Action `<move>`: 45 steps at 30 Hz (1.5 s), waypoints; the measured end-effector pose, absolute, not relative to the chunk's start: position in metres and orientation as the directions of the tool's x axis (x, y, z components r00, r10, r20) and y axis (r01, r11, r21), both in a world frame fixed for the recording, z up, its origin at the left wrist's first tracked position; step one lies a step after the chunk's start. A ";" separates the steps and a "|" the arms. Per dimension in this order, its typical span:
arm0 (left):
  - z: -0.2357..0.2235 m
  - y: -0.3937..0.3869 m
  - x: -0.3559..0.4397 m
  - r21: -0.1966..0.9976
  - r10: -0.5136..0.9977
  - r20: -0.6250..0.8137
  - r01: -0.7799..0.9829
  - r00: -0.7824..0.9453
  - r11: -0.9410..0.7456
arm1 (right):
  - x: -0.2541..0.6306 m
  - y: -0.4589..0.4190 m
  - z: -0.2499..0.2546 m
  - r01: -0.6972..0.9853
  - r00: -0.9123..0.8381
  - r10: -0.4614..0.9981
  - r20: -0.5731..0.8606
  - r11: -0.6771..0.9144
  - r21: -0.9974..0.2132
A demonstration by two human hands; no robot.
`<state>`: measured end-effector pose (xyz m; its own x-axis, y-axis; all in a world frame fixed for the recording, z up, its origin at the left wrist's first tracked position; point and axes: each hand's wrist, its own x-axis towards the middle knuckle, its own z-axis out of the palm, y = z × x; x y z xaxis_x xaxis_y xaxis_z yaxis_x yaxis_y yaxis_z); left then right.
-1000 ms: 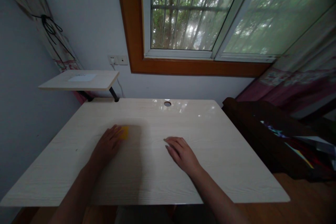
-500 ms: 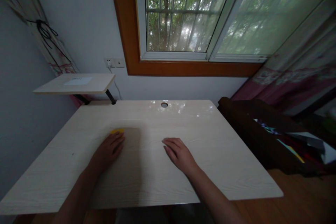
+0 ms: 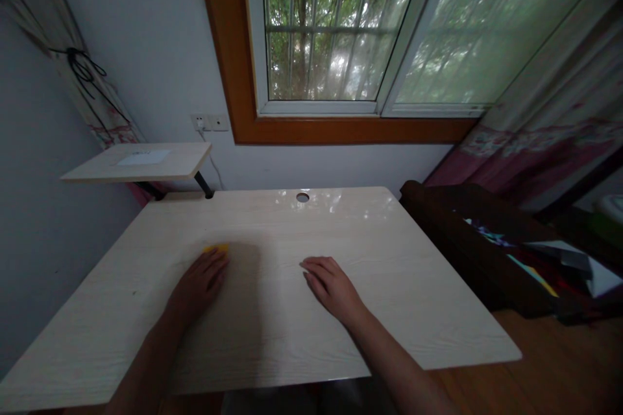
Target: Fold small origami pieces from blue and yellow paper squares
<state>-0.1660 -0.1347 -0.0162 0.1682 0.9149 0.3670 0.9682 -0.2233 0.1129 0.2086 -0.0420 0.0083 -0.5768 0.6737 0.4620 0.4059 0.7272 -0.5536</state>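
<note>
My left hand rests low over the left half of the pale wood-grain desk. Its fingers curl over a small flat yellow piece, of which only the far edge shows; its kind is hidden under the fingers. My right hand lies on the desk right of the middle. The fingers there are stretched out side by side, the thumb is slightly apart, and nothing is in them. A dark shadow falls on the desktop beside my left hand.
A raised shelf with a white paper stands at the desk's back left. A cable hole lies near the back edge. Dark brown furniture holding papers is at the right. Behind are a barred window and a wall socket.
The camera view has tilted slightly, so the room sits a little lower and further left. Both hands stay in nearly the same places on the desk.
</note>
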 end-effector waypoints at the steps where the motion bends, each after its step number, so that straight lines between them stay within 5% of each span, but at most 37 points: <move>1: -0.016 -0.135 -0.166 0.107 0.913 0.370 0.969 0.171 -0.224 | 0.208 -0.042 0.008 0.407 -0.577 0.673 0.462 0.728 -0.552; 21: 0.016 -0.099 -0.044 0.063 0.867 0.229 0.882 0.443 -0.467 | 0.240 -0.026 0.024 0.450 -0.813 0.515 0.272 0.852 -0.268; 45: 0.000 -0.090 -0.034 0.035 0.890 0.166 0.899 0.425 -0.436 | 0.202 -0.023 0.006 0.456 -0.822 0.485 0.300 0.875 -0.163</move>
<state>-0.0343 -0.0897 0.0004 0.4253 0.8898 0.1658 0.8992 -0.4362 0.0349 0.2024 -0.0227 0.0060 -0.8219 0.4846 0.2995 0.4562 0.8747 -0.1634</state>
